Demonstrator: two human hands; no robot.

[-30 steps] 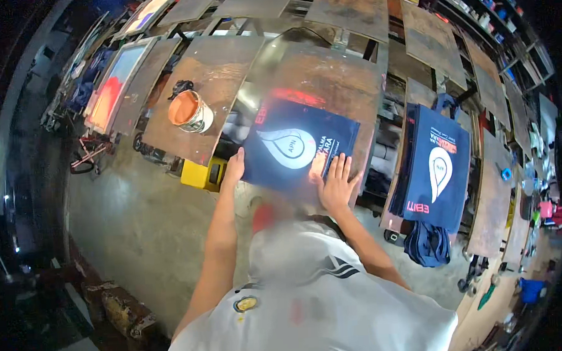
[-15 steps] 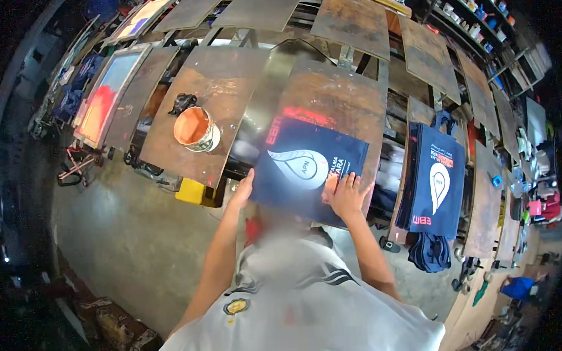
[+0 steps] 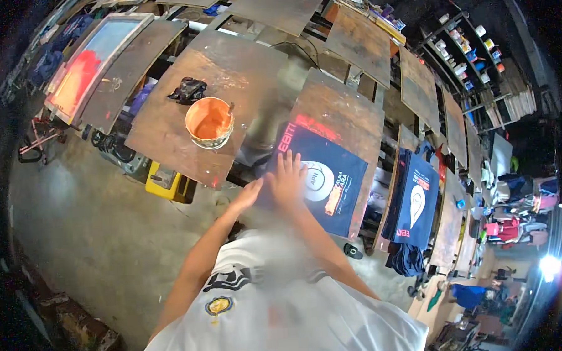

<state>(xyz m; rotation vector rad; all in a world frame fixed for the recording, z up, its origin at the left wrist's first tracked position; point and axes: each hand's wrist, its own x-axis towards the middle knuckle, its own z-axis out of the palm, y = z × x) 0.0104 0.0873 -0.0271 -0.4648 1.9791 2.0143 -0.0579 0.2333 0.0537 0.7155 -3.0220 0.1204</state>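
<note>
Right hand (image 3: 287, 180) just shifted left over the navy bag (image 3: 341, 195), fingers spread, so 2 hands share that side; can't tell if left hand (image 3: 249, 194) is pinching it.

My right hand (image 3: 286, 183) has left the orange print (image 3: 334, 201) on the right of the navy bag (image 3: 344, 220) and now lies farther left, hiding the left tip of the white drop shape (image 3: 316, 181). It's close beside my left hand (image 3: 249, 196), no longer well apart. A bright lamp (image 3: 550, 266) now shows at right.
</note>
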